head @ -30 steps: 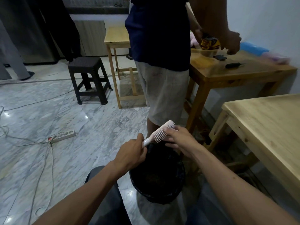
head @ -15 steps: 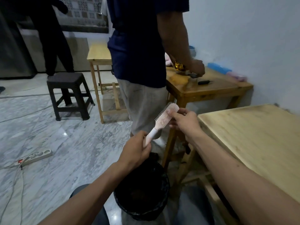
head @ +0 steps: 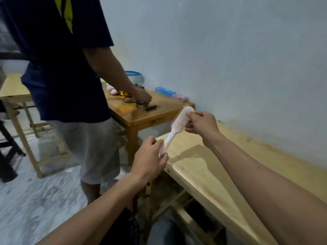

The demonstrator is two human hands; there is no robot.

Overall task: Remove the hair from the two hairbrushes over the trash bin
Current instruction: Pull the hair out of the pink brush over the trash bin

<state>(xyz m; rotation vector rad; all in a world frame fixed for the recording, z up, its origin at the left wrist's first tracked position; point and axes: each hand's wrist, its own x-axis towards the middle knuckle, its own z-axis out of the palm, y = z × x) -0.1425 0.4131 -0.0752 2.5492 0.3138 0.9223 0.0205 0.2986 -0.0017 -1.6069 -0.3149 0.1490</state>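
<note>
Largest first: pale wooden desk (head: 221,174) along the wall on the right, bare top near the hands. Beyond it, a second, darker desk (head: 150,114) carrying small items, with a bystander (head: 70,85) in a dark shirt and light shorts busy at it. Marble-patterned floor (head: 35,200) on the left.

Trash bin: not clearly in view; only a dark shape at the bottom edge between the forearms, too cut off to name with confidence. Worth noting, since the brush sits over the near desk's corner, not over any visible bin.

Pink hairbrush (head: 178,123) held up between both hands, tilted, head up and to the right, bristles facing left. Left hand (head: 150,160) curled round the handle's lower end. Right hand (head: 201,123) at the head, thumb and forefinger pinching at the brush's top edge, remaining fingers folded behind the bristle pad.

Progress, as a judgement: bristles look pale and open, no dark clump visible among them, though fine strands too small to rule out. Whether anything is pinched between the right fingertips cannot be told. Likely near the end of cleaning this brush, or checking it over. Second hairbrush nowhere identifiable, so at least that one probably left to do.
</note>
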